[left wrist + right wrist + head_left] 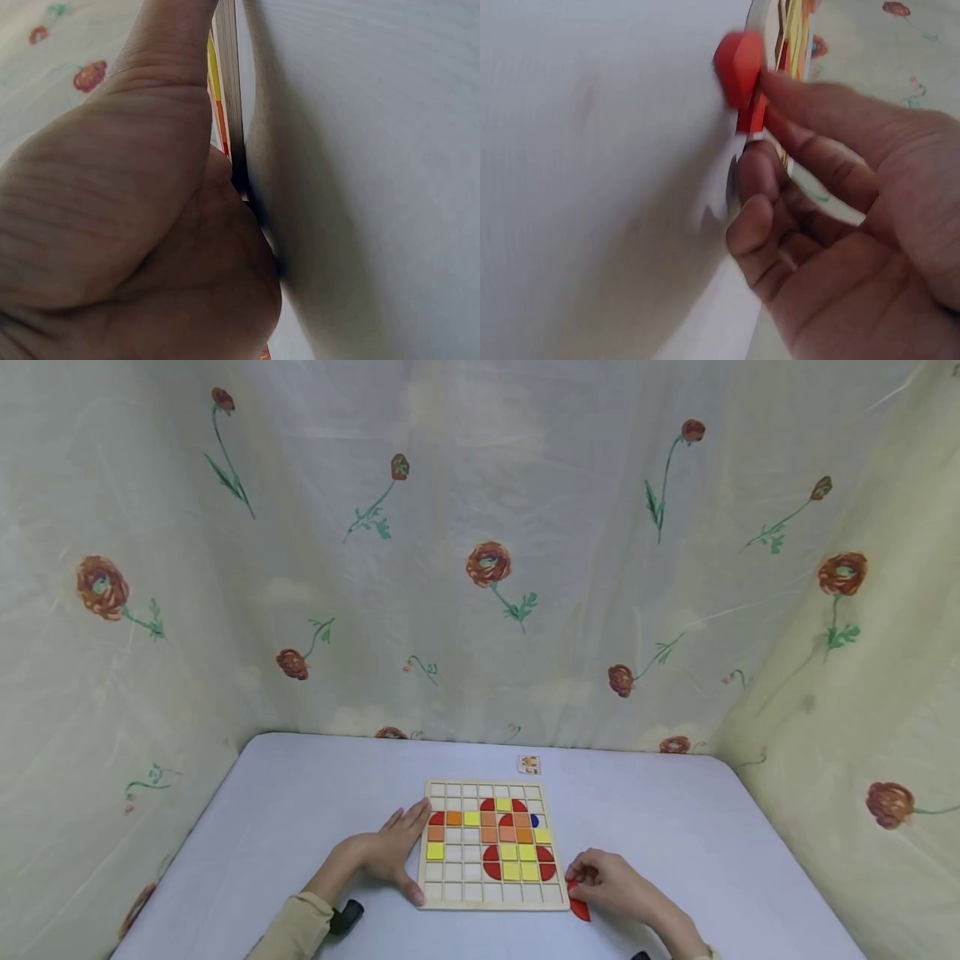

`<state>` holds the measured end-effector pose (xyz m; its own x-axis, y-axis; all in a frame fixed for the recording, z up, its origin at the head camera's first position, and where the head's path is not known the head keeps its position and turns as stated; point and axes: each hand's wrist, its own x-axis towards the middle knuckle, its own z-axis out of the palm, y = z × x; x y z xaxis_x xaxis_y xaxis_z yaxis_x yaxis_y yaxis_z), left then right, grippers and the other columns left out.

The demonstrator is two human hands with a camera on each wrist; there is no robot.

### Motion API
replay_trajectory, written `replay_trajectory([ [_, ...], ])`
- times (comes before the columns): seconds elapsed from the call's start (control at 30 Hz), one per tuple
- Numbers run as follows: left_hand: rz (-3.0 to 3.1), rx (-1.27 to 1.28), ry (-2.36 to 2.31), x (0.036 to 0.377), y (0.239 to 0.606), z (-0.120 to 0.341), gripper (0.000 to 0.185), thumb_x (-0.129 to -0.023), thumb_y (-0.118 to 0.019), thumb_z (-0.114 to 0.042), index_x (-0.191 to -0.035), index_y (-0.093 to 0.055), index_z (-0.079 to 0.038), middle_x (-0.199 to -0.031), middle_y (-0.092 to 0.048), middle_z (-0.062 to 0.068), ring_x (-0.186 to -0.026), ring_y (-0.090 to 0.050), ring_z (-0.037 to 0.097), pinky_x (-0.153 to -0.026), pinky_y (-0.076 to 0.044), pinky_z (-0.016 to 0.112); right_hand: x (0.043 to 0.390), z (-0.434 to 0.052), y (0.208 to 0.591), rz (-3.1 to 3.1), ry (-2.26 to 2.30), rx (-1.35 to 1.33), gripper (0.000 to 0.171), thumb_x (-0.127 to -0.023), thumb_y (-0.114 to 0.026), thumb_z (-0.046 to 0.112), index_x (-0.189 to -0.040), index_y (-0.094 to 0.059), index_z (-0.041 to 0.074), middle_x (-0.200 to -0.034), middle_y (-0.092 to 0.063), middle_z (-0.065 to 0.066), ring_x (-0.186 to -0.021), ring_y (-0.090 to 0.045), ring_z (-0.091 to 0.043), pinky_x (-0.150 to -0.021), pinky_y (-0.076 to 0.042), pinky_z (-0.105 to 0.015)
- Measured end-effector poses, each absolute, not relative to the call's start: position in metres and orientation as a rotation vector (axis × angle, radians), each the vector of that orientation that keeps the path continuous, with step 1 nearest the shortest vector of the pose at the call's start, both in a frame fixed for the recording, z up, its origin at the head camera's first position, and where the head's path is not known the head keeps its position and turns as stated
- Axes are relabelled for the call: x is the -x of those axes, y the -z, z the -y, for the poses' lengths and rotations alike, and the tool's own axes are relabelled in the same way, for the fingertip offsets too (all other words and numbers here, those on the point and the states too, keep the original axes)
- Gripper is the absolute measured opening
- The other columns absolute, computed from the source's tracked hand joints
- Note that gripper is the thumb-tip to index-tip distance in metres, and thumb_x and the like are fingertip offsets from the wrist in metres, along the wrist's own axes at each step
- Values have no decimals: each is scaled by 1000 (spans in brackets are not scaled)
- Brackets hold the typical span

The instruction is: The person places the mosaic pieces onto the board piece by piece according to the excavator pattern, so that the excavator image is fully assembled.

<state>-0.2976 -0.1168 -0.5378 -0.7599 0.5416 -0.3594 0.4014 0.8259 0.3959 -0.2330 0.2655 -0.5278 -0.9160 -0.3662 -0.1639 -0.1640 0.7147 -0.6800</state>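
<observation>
Left hand point(390, 850) lies flat, fingers straight, against the puzzle board point(491, 902) — right hand point(609, 882) fingers pinch a red piece point(579, 907).

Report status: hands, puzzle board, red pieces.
Left hand flat against the puzzle board, bracing its left edge. Right hand pinching a red piece at the board's right corner. Another red piece beneath that hand. Nothing blocking.

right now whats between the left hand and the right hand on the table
In the head view, the wooden grid board with its coloured tiles lies between the left hand and the right hand, which pinches a red piece.
</observation>
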Motion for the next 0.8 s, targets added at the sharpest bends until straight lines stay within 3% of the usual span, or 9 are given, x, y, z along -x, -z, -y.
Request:
replay_trajectory([
  [0.23,-2544,-689,-426,296,535,115,140,-58,-80,-68,-155,-2,-5,-164,5,10,-151,3,24,-124,-4,46,230,-278,524,-2683,949,383,6,-84,-70,9,-89,-66,9,-81,-60,1,-72,-53,-11,-60,-46,-21],
  [0.5,-2548,-687,-427,297,537,118,141,-57,-80,-69,-156,-2,-6,-164,4,9,-151,3,23,-124,-3,44,233,-278,528,-2599,958,526,16,-84,-74,18,-98,-68,13,-92,-58,1,-77,-51,-11,-64,-44,-19],
  [0.8,-2544,-686,-434,299,542,119,142,-55,-78,-71,-156,-1,-7,-164,6,8,-151,5,22,-124,-1,44,227,-288,524,-2573,958,452,17,-85,-74,24,-89,-65,11,-80,-58,2,-72,-51,-10,-59,-43,-20],
])
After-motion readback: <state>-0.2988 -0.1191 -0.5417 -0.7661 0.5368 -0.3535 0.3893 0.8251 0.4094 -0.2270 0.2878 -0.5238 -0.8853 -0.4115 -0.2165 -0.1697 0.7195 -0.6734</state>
